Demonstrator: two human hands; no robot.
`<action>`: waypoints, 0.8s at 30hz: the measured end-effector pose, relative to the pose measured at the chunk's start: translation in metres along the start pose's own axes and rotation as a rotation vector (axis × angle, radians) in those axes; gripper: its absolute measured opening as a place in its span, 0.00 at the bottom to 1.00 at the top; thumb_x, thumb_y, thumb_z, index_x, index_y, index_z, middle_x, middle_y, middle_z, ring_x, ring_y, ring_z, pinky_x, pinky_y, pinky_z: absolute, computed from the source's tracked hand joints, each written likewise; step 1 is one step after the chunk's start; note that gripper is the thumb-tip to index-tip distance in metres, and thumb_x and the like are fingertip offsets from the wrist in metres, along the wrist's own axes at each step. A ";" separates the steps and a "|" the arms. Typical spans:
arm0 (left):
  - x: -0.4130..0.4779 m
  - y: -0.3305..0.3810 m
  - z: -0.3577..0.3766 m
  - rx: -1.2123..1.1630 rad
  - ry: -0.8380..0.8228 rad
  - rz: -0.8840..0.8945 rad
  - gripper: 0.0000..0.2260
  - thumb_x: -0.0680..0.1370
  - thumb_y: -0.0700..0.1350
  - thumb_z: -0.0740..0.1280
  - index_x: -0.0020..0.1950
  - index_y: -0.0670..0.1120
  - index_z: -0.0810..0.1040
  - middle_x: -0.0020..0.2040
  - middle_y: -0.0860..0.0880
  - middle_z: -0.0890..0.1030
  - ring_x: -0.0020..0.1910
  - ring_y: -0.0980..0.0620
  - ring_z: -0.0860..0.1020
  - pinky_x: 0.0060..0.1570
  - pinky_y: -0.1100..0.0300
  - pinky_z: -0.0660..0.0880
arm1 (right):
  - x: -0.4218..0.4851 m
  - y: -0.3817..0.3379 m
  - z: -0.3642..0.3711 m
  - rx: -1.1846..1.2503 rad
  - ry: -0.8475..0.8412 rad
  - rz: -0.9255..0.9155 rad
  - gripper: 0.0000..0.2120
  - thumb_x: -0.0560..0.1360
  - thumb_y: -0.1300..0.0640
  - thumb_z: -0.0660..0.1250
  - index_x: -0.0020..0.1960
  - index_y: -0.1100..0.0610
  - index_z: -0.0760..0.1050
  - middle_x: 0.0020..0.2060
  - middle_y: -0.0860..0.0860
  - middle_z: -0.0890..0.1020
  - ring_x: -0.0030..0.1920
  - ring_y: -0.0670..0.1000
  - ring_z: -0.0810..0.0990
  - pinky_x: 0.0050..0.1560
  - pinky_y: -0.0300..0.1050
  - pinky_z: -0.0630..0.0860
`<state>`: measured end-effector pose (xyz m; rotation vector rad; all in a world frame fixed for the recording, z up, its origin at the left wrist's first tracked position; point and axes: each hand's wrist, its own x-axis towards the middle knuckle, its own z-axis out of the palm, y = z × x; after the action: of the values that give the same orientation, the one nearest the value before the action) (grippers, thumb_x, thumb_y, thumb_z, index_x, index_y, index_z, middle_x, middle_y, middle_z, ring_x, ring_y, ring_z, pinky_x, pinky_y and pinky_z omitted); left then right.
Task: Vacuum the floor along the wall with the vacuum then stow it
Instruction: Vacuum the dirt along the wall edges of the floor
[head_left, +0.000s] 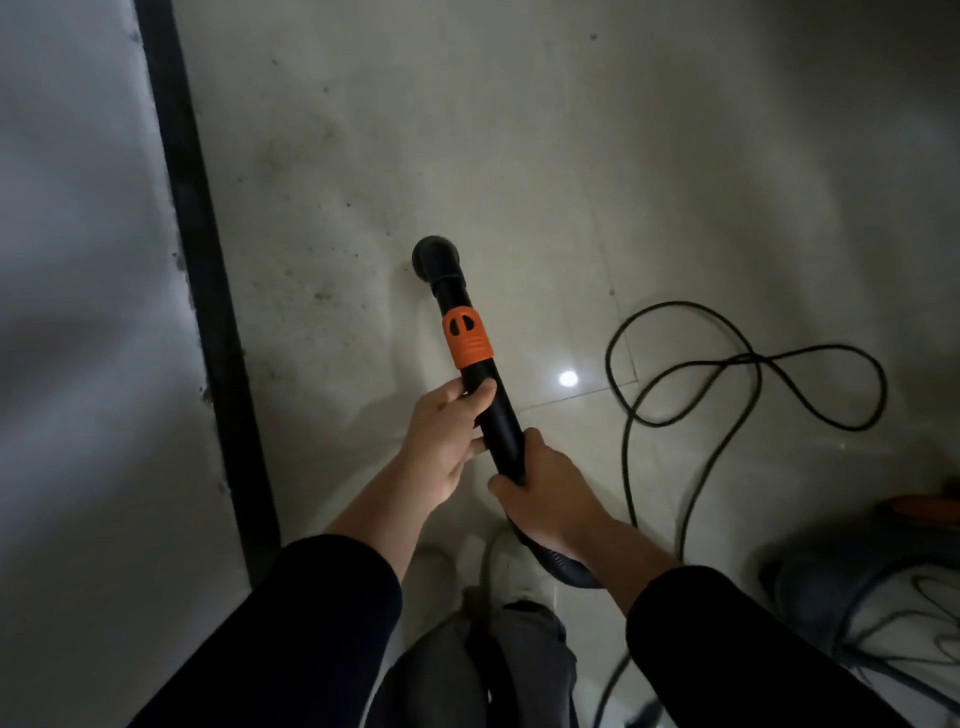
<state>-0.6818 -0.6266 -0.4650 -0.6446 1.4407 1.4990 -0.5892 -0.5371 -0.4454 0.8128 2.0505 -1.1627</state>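
Running down the left side is a pale wall (78, 260), with a black skirting strip (202, 260) at its foot where it meets the tiled floor (519, 130). Just right of the strip the tiles carry dark, dusty smudges (317, 218).

The left hand (441, 447) comes up from a black sleeve (291, 623) and grips the vacuum wand (501, 415) just below its orange collar (466, 338), fingers and thumb curled round the black tube. From the hands the wand slants up and slightly left. Its round black nozzle (435, 257) is down at the floor, near the smudged patch and well apart from the skirting strip; whether it touches the tiles cannot be told.

The right hand (550, 493) grips the wand's lower end, fingers wrapped round it, just below the left hand. A ribbed hose (563, 564) leaves the wand there and curves away under the wrist. Between the forearms show a pale shoe (519, 564) and grey trousers (524, 665).

Right of the wand a bright spot of light (568, 378) reflects off a tile. Further right a black cord (680, 304) lies in loose loops on the floor and trails toward the lower edge. In the lower right corner sits a dark, blurred bulk (810, 587) with thin cable across it and an orange part (924, 506) above, too blurred to identify.
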 end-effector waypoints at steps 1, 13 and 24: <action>0.008 -0.002 -0.002 -0.013 0.016 -0.011 0.15 0.79 0.43 0.67 0.65 0.40 0.75 0.59 0.42 0.80 0.59 0.44 0.79 0.57 0.50 0.76 | 0.008 0.001 0.000 -0.009 -0.020 0.009 0.10 0.76 0.54 0.65 0.53 0.56 0.66 0.40 0.52 0.76 0.37 0.52 0.77 0.34 0.43 0.73; 0.063 0.009 -0.002 0.009 0.004 -0.029 0.11 0.79 0.44 0.68 0.61 0.44 0.78 0.57 0.45 0.82 0.57 0.48 0.80 0.59 0.54 0.76 | 0.062 -0.004 -0.001 -0.052 0.020 0.012 0.15 0.73 0.56 0.66 0.54 0.56 0.63 0.40 0.53 0.76 0.38 0.55 0.79 0.37 0.49 0.77; 0.081 0.024 0.025 0.048 -0.039 -0.044 0.01 0.79 0.44 0.68 0.47 0.49 0.79 0.53 0.45 0.82 0.53 0.48 0.81 0.47 0.61 0.77 | 0.082 0.005 -0.023 0.026 0.029 0.067 0.11 0.76 0.57 0.64 0.53 0.56 0.64 0.37 0.52 0.76 0.35 0.52 0.77 0.33 0.44 0.74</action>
<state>-0.7318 -0.5788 -0.5189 -0.6114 1.4191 1.4312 -0.6407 -0.4981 -0.5014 0.9091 2.0198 -1.1493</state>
